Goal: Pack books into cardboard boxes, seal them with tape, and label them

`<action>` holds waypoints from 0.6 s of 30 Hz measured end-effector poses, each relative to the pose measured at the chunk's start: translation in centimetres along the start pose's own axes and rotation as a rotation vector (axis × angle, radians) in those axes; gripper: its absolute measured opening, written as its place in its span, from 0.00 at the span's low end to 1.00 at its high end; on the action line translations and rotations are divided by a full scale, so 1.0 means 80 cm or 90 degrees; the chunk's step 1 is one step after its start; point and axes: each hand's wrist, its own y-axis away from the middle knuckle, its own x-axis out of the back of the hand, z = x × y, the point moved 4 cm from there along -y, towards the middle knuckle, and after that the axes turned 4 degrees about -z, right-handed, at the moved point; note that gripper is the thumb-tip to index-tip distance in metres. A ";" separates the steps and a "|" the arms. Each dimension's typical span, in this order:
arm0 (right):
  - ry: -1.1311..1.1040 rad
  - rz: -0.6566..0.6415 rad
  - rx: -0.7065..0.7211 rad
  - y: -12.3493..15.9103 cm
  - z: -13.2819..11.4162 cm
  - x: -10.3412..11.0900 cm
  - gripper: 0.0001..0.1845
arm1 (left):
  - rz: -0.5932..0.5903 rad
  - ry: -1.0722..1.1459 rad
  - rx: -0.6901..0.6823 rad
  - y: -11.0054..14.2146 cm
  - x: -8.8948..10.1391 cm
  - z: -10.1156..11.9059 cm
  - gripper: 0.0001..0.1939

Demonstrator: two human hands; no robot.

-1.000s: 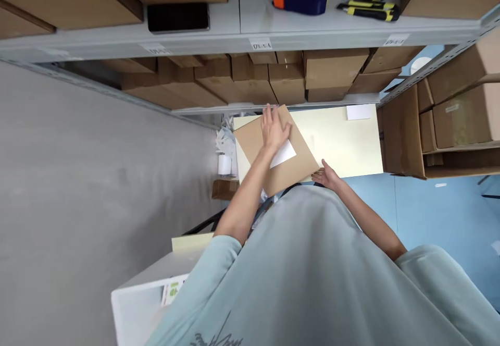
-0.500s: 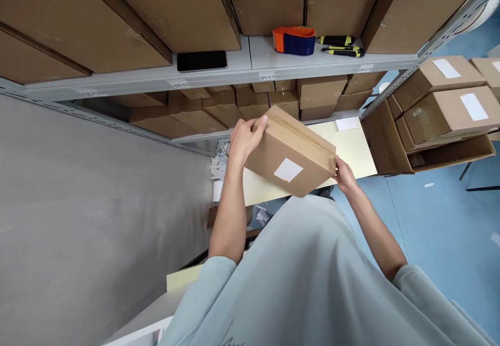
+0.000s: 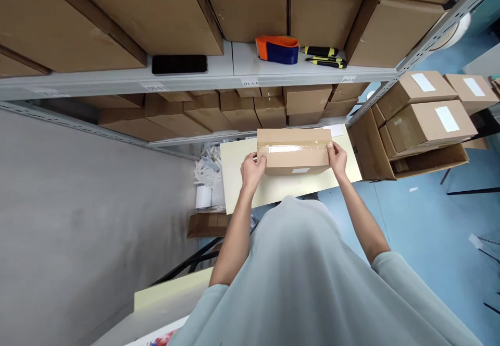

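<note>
A brown cardboard box (image 3: 294,158), sealed along its top with shiny clear tape, is held between my two hands over the pale yellow tabletop (image 3: 238,179). Part of a white label shows on the box side facing me. My left hand (image 3: 253,170) grips the left end, thumb on the near side. At the right end, my right hand (image 3: 337,158) has its fingers closed on the box edge. Whether the box bottom touches the table I cannot tell. A white paper (image 3: 334,130) lies behind the box's right end.
Metal shelving (image 3: 219,80) with cardboard boxes runs across ahead; a phone (image 3: 179,64), an orange-and-blue tape dispenser (image 3: 278,50) and utility knives (image 3: 324,58) lie on it. On the right, a large open carton (image 3: 371,150) holds labelled boxes. A grey wall (image 3: 97,205) stands left.
The box has turned from a slant to nearly level, its taped top now facing up and its labelled side tipped downward. Both hands kept hold of it. The view has shifted slightly.
</note>
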 end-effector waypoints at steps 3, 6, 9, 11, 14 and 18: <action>0.211 -0.031 0.149 0.010 -0.026 -0.012 0.39 | 0.039 -0.057 -0.184 0.011 -0.019 0.043 0.34; 0.279 -0.185 0.245 0.028 -0.038 -0.049 0.39 | -0.077 -0.127 -0.373 0.039 -0.067 0.093 0.32; 0.280 -0.274 0.245 0.040 -0.038 -0.070 0.37 | -0.165 -0.192 -0.380 0.058 -0.102 0.116 0.32; 0.275 -0.294 0.232 0.041 -0.038 -0.069 0.36 | -0.175 -0.211 -0.363 0.060 -0.106 0.117 0.31; 0.265 -0.274 0.215 0.036 -0.038 -0.049 0.39 | -0.152 -0.197 -0.345 0.051 -0.091 0.107 0.30; 0.268 -0.229 0.186 0.027 -0.027 -0.019 0.39 | -0.120 -0.194 -0.308 0.044 -0.075 0.088 0.31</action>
